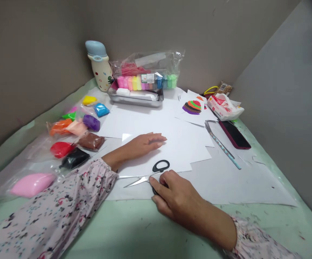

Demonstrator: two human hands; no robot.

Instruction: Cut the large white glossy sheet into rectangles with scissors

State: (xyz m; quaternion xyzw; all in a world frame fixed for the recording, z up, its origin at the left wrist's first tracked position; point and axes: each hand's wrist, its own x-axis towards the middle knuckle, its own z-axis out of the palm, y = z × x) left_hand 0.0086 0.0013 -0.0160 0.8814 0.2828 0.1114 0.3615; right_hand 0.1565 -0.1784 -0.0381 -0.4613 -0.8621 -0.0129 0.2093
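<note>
My left hand (142, 145) lies flat on a stack of white paper sheets (180, 149), its fingers stretched out to the right. Closer to me, my right hand (176, 196) has its fingers curled over a pair of scissors (143, 180) at the front edge of the sheets. The blades point left and look slightly apart. One black handle loop stands free above the hand; the other is mostly covered by my fingers. Soft clay packets line the left side, among them black (75, 158), brown (91, 141), red (61, 149) and pink (33, 184).
At the back, a metal tray (136, 101) sits before a clear bag of coloured clay (145, 77), beside a bottle (101, 70). Rightward are a paper with a striped coloured shape (192, 107), a tissue pack (223, 108), a fork (218, 140) and a phone (234, 134).
</note>
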